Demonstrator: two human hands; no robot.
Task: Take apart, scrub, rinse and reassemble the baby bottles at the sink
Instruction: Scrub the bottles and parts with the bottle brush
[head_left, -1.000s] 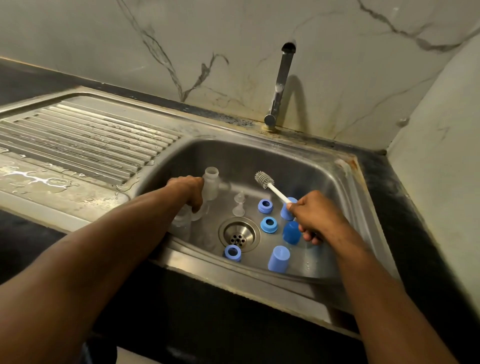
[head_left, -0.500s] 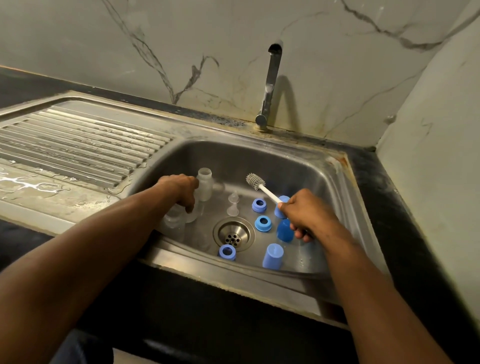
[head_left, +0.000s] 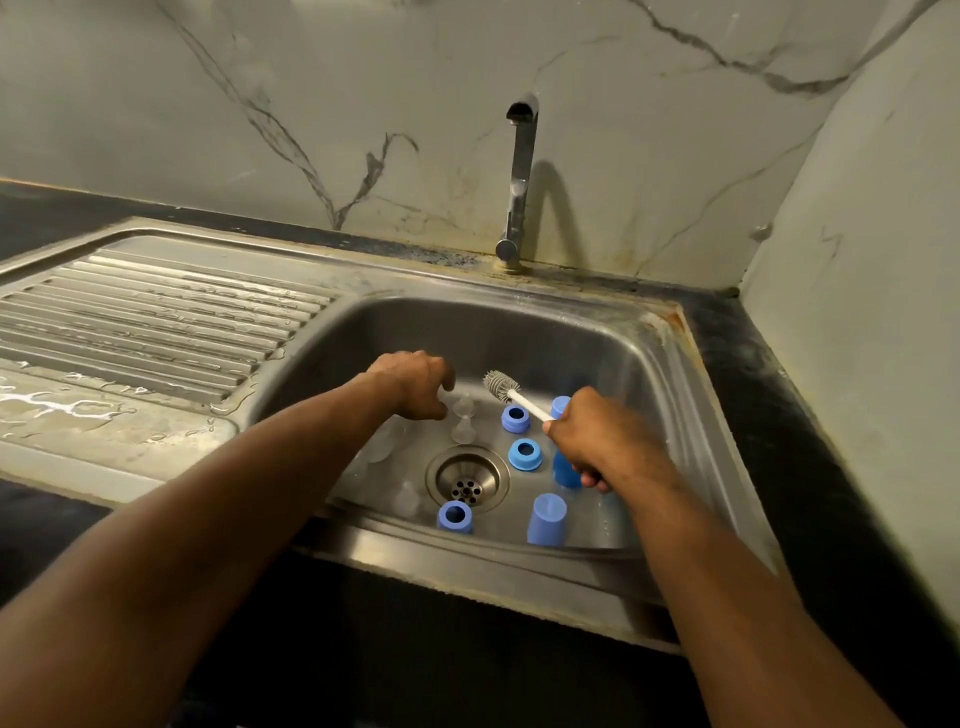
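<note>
The right hand (head_left: 597, 441) grips the bottle brush (head_left: 503, 387); whether the left hand's (head_left: 415, 384) curled fingers hold anything, I cannot tell. Clear teats (head_left: 462, 431) sit mid-basin in the sink (head_left: 670, 374), near the drain (head_left: 466, 480); a nudge could topple them.

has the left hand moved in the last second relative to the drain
Yes. The left hand has shifted right along the basin, from beside the clear bottle toward the clear teats behind the drain, nearer the brush.
</note>
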